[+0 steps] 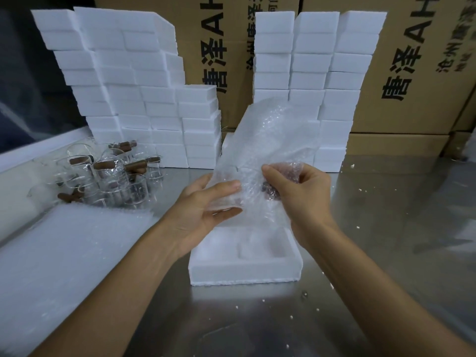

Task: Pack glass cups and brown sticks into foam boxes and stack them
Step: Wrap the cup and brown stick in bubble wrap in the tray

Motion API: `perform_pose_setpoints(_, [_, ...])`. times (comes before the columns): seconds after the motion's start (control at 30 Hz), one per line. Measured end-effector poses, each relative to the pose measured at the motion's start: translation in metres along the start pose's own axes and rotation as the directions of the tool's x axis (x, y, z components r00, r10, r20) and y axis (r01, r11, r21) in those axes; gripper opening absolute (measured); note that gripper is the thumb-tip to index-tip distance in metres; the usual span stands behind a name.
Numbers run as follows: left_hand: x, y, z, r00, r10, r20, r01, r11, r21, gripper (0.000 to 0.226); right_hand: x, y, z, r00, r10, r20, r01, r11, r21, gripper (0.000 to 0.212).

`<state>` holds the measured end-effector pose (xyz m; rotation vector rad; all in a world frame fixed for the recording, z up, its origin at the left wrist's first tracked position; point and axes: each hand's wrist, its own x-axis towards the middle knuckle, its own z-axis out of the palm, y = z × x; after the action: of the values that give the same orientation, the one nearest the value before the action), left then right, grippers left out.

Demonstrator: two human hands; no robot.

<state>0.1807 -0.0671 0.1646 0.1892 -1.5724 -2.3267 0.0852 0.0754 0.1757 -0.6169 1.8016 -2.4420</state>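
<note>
My left hand (206, 204) and right hand (301, 191) both grip a sheet of bubble wrap (268, 140) above an open foam box (244, 264) on the counter (386, 228) — something dark shows through the wrap. Glass cups (108, 176) and brown sticks (105, 164) sit far left, beside stacked foam boxes (144, 99).

Both hands (206, 202) (301, 191) hold bubble wrap (268, 140) above an open foam box (244, 269).

Open white foam box (244, 273) flat, glass cups (108, 179) clustered far-left.
</note>
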Motion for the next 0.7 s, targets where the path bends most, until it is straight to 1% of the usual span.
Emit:
perform_pose_setpoints(0.07, [0.000, 0.000, -0.001, 1.000, 0.011, -0.006, -0.011, 1.000, 0.002, 0.048, 0.000, 0.003, 0.001, 1.000, -0.022, 0.007, 0.023, 0.999, -0.025, 0.010])
perform_pose_setpoints(0.2, [0.001, 0.000, -0.002, 0.999, 0.038, -0.032, -0.037, 0.999, 0.012, 0.050, 0.000, 0.007, -0.001, 0.997, -0.065, 0.032, 0.067, 0.996, -0.060, 0.008])
perform_pose_setpoints(0.37, [-0.001, 0.003, -0.004, 1.000, 0.018, 0.014, -0.019, 0.993, 0.118, 0.064, -0.001, 0.007, 0.000, 0.992, -0.121, 0.041, 0.124, 0.988, -0.092, 0.010])
perform_pose_setpoints(0.5, [-0.003, 0.004, -0.004, 0.997, 0.026, 0.066, -0.036, 0.987, 0.156, 0.060, -0.001, 0.010, 0.000, 0.986, -0.163, 0.031, 0.166, 0.973, -0.161, 0.011])
perform_pose_setpoints(0.57, [-0.004, 0.003, 0.000, 0.998, 0.042, 0.050, -0.051, 0.981, 0.189, 0.061, -0.003, 0.011, 0.001, 0.985, -0.165, 0.041, 0.169, 0.969, -0.181, 0.012])
perform_pose_setpoints(0.63, [-0.004, 0.001, 0.005, 0.999, 0.049, 0.001, -0.048, 0.986, 0.162, 0.065, -0.005, 0.011, 0.002, 0.986, -0.159, 0.052, 0.166, 0.967, -0.191, 0.013])
perform_pose_setpoints(0.7, [-0.004, 0.000, 0.009, 0.999, 0.023, -0.034, -0.021, 0.997, 0.069, 0.063, -0.006, 0.012, 0.003, 0.987, -0.149, 0.062, 0.158, 0.970, -0.185, 0.014])
